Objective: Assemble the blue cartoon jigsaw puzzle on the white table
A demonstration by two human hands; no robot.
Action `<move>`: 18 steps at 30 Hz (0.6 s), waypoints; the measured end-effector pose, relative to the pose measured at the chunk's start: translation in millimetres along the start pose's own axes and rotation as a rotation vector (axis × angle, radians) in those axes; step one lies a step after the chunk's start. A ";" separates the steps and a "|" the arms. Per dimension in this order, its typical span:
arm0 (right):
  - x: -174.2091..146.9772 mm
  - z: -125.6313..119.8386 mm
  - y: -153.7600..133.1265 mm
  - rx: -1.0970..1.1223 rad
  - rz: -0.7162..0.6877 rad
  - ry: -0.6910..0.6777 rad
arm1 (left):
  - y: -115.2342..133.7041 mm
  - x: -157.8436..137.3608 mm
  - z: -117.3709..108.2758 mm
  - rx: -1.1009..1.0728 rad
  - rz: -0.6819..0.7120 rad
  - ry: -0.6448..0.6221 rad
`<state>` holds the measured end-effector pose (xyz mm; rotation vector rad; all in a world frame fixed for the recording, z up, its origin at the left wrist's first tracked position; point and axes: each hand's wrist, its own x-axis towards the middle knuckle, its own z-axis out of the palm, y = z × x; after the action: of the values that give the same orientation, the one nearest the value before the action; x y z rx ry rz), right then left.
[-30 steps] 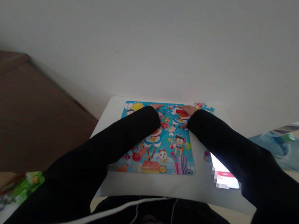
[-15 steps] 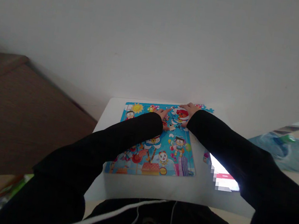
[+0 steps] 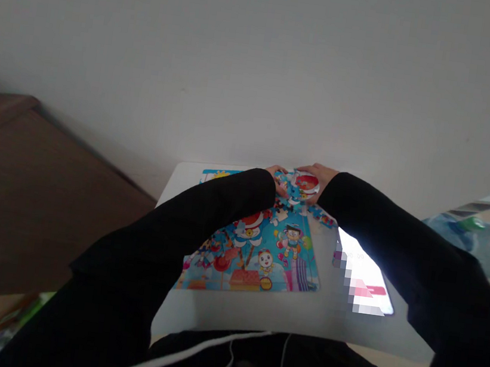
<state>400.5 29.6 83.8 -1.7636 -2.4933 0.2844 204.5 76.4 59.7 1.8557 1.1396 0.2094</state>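
Observation:
A joined section of jigsaw puzzle (image 3: 306, 182), blue with a red and white round figure, is raised and tilted between my hands at the far right corner of the puzzle. Fingers of my left hand (image 3: 278, 177) are closed on its left edge. My right hand (image 3: 323, 177) grips its right side, thumb below and fingers on top. Under them lies the colourful cartoon puzzle board (image 3: 281, 272), its left part hidden by my left sleeve. Loose puzzle pieces (image 3: 283, 214) sit just below the raised section.
The white table (image 3: 237, 312) stands against a pale wall. A lit phone (image 3: 369, 287) lies on its right side, partly under my right sleeve, near more puzzle pieces (image 3: 324, 218). Brown furniture (image 3: 44, 199) is at left; a clear plastic bag (image 3: 485, 239) is at right.
Both hands have closed on the joined section and lifted it off the board, shifting slightly right and away. Before, the hands lay on the puzzle. More of the phone shows.

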 end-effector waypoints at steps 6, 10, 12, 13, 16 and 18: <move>-7.1 -14.1 50.2 0.079 0.112 0.064 | 34.3 25.6 10.4 -0.055 -0.028 0.053; -4.5 9.0 62.6 0.286 0.168 0.053 | 33.3 24.3 14.0 -0.034 -0.037 0.049; -2.0 17.0 63.7 0.384 0.187 0.071 | 31.6 23.9 7.9 -0.022 -0.050 0.061; -1.1 18.9 63.6 0.423 0.197 0.082 | 31.3 23.9 2.7 -0.014 -0.058 0.070; -1.1 18.6 61.8 0.491 0.207 0.057 | 31.9 16.6 -20.9 0.011 -0.071 0.092; -3.2 16.5 59.6 0.426 0.238 0.022 | 31.7 -2.9 -42.2 0.041 -0.042 0.105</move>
<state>454.0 44.0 56.3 -1.8515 -2.0069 0.7425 199.2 95.2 108.8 1.8728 1.2621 0.2636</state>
